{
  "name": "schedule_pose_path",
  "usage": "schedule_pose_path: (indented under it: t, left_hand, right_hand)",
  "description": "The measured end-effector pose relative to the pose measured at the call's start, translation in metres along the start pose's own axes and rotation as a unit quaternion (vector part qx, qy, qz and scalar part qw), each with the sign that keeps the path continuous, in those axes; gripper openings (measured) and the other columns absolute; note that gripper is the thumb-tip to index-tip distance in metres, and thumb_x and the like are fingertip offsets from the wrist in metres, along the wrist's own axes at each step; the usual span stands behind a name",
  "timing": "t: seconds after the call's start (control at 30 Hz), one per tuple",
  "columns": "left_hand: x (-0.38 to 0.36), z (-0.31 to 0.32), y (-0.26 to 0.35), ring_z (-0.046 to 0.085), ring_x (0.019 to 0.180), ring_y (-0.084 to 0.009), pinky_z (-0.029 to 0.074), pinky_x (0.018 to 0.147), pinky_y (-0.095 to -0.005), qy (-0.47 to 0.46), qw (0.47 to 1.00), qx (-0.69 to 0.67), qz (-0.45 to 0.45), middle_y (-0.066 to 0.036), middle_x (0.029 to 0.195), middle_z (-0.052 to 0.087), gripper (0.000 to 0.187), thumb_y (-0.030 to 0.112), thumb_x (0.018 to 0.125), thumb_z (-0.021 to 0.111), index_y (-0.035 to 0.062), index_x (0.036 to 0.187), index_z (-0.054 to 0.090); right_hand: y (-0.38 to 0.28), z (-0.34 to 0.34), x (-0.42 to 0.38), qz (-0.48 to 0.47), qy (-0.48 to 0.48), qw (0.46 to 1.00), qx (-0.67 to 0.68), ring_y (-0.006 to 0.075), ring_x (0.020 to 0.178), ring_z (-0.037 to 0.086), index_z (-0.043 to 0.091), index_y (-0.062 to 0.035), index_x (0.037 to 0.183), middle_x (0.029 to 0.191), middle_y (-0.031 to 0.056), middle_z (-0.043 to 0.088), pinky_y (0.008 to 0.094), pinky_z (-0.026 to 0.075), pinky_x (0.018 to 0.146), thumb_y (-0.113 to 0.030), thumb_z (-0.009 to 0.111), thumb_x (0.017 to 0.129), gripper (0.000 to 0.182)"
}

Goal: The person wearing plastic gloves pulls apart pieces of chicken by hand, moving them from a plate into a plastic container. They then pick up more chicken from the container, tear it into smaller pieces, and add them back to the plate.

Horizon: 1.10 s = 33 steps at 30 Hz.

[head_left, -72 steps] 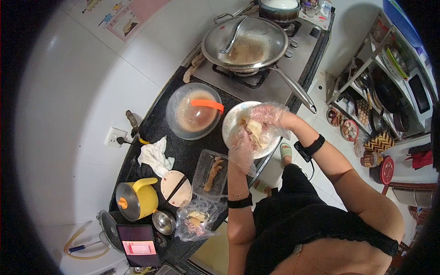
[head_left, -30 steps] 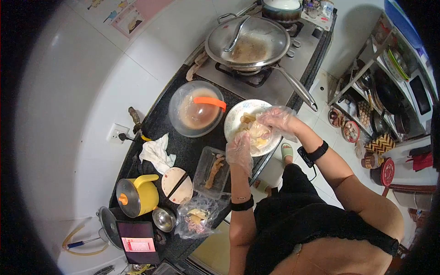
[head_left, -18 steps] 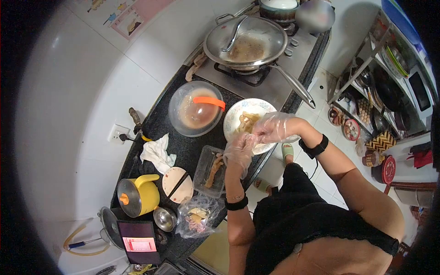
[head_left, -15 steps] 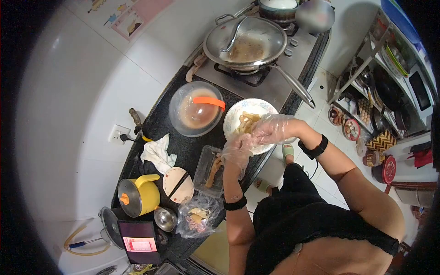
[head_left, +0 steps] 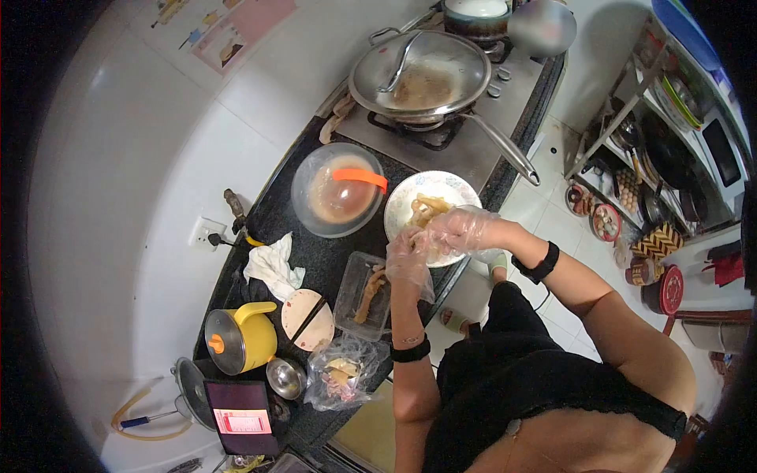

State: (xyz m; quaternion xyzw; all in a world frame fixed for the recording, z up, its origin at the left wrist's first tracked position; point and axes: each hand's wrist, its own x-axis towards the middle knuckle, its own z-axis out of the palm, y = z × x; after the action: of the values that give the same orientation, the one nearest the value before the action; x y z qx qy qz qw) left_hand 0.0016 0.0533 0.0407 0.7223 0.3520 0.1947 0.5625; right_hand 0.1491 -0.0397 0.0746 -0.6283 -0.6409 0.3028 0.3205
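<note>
A white bowl (head_left: 402, 193) with a floral rim stands at the counter's front edge. Pale yellow pieces (head_left: 428, 208), which look like chicken feet, lie in it. Over the bowl's near side, both hands meet in clear plastic gloves. My left hand (head_left: 408, 251) is closed at the bowl's lower edge, and my right hand (head_left: 459, 230) is closed against it from the right. Whatever sits between their fingers is hidden by the gloves. Beside my left hand is a clear plastic box (head_left: 347, 303) with a brownish, elongated piece (head_left: 369, 295) in it.
A lidded frying pan (head_left: 422, 75) sits on the stove, its handle (head_left: 505, 146) reaching over the front edge. Nearby are a plastic bowl of cloudy liquid (head_left: 315, 173) with an orange handle, a white cloth (head_left: 274, 266), a plate with chopsticks (head_left: 307, 319), and a yellow pot (head_left: 256, 331).
Both hands have shifted only slightly and stay together over the bowl. My right hand sits a little lower than before.
</note>
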Motion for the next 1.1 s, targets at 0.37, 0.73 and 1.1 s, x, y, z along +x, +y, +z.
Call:
schedule_pose_path:
  t: [0.37,0.73,1.1]
  left_hand:
    - [-0.009,0.011,0.011,0.053,0.069,-0.0161,0.043,0.065,-0.0282,0.114,0.966,0.122,0.198,-0.008,0.074,0.056,0.013,0.007,0.079,0.053,0.0008,0.090,0.056]
    - [-0.015,0.016,0.031,0.051,0.073,-0.0119,0.042,0.066,-0.0230,0.096,0.976,-0.194,-0.028,-0.007,0.082,0.053,0.017,0.006,0.079,0.053,-0.0012,0.094,0.049]
    - [-0.013,0.001,0.035,0.051,0.078,-0.0125,0.044,0.072,-0.0253,0.036,0.984,-0.166,-0.043,-0.007,0.087,0.054,0.028,0.005,0.073,0.060,-0.0005,0.098,0.049]
  right_hand:
    - [-0.005,0.016,-0.002,0.061,0.139,0.988,-0.001,0.0309,0.070,0.052,0.054,-0.0040,0.090,0.078,0.0166,0.055,0.0375,0.043,0.066,-0.017,0.046,0.082,0.018]
    - [-0.005,0.029,0.001,0.168,0.240,0.940,0.175,0.0165,0.068,0.052,0.058,-0.0057,0.087,0.076,0.0073,0.058,0.0304,0.043,0.067,-0.016,0.047,0.085,0.015]
    - [0.009,0.024,-0.006,0.143,0.143,0.925,0.321,0.0073,0.067,0.052,0.059,-0.0080,0.094,0.075,0.0023,0.057,0.0242,0.043,0.058,-0.019,0.046,0.086,0.019]
